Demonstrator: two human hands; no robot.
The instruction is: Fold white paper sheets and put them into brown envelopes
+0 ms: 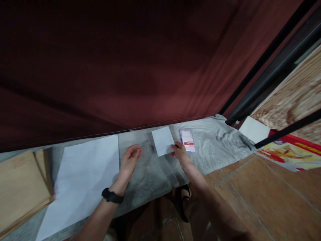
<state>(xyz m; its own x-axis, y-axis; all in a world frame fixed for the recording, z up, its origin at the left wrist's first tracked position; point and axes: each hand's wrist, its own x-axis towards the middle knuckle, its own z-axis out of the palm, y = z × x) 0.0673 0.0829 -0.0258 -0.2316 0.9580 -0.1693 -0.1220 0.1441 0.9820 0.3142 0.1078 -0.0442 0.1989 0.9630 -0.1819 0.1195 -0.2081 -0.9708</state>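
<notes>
Right hand (180, 151) touching white card (163, 141), label (188, 141) blurred

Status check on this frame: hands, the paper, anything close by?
Left hand open, flat on grey cloth. Right hand fingertips on small white paper. Printed card beside it; large white sheet left of the hands.

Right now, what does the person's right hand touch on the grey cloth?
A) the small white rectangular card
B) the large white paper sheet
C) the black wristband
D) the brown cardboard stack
A: the right hand has its fingertips at the edge of the small white rectangular card lying on the grey cloth.
</notes>
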